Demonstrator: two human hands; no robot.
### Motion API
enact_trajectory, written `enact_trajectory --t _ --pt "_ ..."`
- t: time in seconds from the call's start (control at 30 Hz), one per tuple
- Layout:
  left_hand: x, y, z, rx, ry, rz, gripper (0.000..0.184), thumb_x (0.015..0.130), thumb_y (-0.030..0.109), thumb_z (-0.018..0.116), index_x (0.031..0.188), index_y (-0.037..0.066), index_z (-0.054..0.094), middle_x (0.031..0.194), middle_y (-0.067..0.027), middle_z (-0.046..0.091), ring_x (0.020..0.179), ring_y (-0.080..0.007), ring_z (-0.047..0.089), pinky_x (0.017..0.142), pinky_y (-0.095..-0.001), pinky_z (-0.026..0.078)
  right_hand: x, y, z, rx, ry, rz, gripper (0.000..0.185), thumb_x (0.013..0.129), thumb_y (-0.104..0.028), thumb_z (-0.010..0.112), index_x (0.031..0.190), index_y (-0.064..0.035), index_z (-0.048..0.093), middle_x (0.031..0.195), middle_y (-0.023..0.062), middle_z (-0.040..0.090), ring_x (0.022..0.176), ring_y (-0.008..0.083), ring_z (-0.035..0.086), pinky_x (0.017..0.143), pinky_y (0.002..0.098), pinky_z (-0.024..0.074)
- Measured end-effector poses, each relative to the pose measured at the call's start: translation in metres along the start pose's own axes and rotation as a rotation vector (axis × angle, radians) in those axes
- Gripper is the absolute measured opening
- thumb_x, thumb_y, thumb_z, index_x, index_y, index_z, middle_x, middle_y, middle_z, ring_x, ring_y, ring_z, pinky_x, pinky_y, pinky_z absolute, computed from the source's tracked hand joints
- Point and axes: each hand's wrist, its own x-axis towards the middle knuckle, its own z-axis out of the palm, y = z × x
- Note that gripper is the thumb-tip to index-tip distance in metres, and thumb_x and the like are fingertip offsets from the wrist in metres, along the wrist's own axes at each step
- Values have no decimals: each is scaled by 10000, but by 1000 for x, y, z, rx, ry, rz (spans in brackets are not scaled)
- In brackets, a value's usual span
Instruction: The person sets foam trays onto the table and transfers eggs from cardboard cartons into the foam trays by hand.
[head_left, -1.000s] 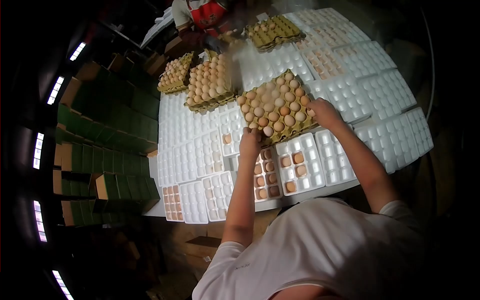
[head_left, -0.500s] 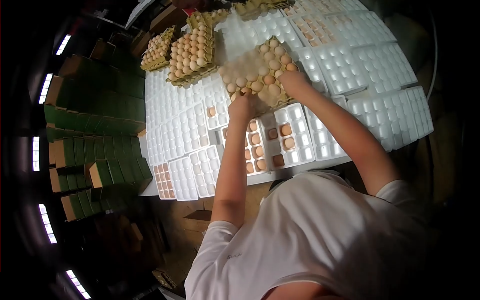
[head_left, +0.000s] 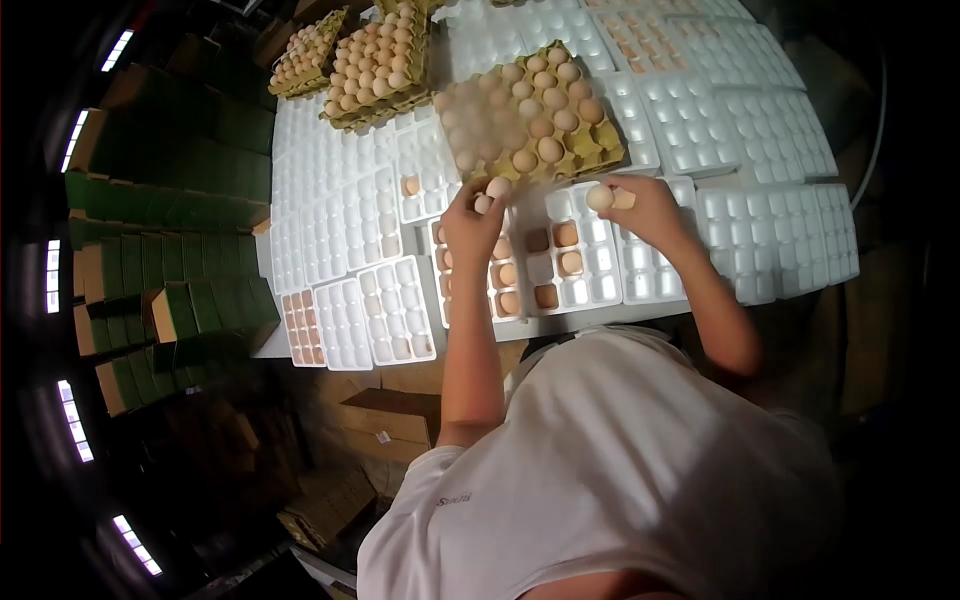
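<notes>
My left hand (head_left: 468, 222) is closed round two pale eggs (head_left: 498, 187), just below the near left corner of a yellowish pulp egg tray (head_left: 600, 158). My right hand (head_left: 652, 212) grips a pale egg (head_left: 599, 197), with what looks like a second egg (head_left: 623, 199) beside it. Several eggs stand in the pulp tray, whose near right cups are bare; its left part looks hazy. Beneath my hands lie a white foam tray (head_left: 470, 318) partly filled with brown eggs and another foam tray (head_left: 606, 292) with a few brown eggs in its cups.
Stacked pulp trays full of eggs (head_left: 370, 75) stand at the back left. White foam trays (head_left: 755, 235) cover much of the table on both sides. Green cartons (head_left: 200, 265) are piled along the left, and an open cardboard box (head_left: 390, 420) sits below the table edge.
Both hands have drawn back from the pulp tray toward me, now with eggs in their fingers. More bare cups show along the tray's near edge. The view has shifted slightly.
</notes>
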Motion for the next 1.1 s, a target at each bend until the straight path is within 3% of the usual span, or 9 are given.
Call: enact_trajectory --t 0.1,0.3,0.4,0.53,0.63,0.73,0.87,1.0,1.1 --pt "-60 11 -22 358 -419 -115 352 790 256 851 1108 120 785 918 -127 775 823 -301 744 768 -381 586 -66 -7 9 -104 -299 102 368 747 -178 864 1094 -90 780 1011 159 767 952 340 730 857 416 570" --pt "-97 -92 22 635 -648 150 357 787 231 806 1125 138 743 991 -120 723 881 -351 718 742 -468 573 -79 30 57 -244 -271 -28 300 787 -177 792 1070 -115 717 1079 122 682 963 382 686 865 471 560" --pt "-94 -18 21 568 -598 13 328 785 173 798 1092 117 698 1081 -139 685 924 -359 713 761 -495 578 -68 16 65 -362 -247 -27 330 794 -179 829 1074 -110 667 1087 120 647 967 395 674 824 488 553" --pt "-115 -10 28 544 -803 202 414 774 87 801 1162 66 657 1191 -196 657 1000 -390 703 819 -498 597 -59 24 72 -409 -274 0 323 817 -166 806 1106 -93 681 1120 123 664 973 369 687 824 477 562" --pt "-129 -1 35 562 -946 97 394 830 176 763 1191 64 652 1204 -202 659 1021 -398 704 850 -497 597 -39 18 57 -291 -173 51 319 846 -139 784 1142 -73 687 1146 136 678 979 352 693 834 467 565" --pt "-123 -14 33 463 -862 88 350 851 219 745 1160 69 680 1141 -198 684 975 -407 709 837 -496 590 14 -8 40 -150 3 104 314 878 -116 766 1169 -35 685 1185 168 683 1016 369 690 887 448 560" --pt "-70 6 13 357 -679 43 222 865 196 733 1061 91 740 983 -164 716 951 -398 704 793 -493 568 99 -12 44 -553 167 -347 511 867 -181 783 1337 -58 623 1403 165 624 1277 356 600 1064 431 498" --pt "8 2 19 491 -214 335 393 827 129 772 1214 111 708 1193 -130 690 1063 -357 668 852 -466 565 119 -14 69 -771 -10 -539 605 856 -217 802 1402 -86 578 1465 142 601 1363 329 539 1120 421 459" --pt "46 2 39 555 -165 632 415 817 108 759 1224 113 683 1192 -126 669 1059 -362 662 831 -475 564 115 0 68 -405 -18 -385 599 821 -201 838 1363 -91 608 1416 131 638 1305 325 588 1083 429 487"
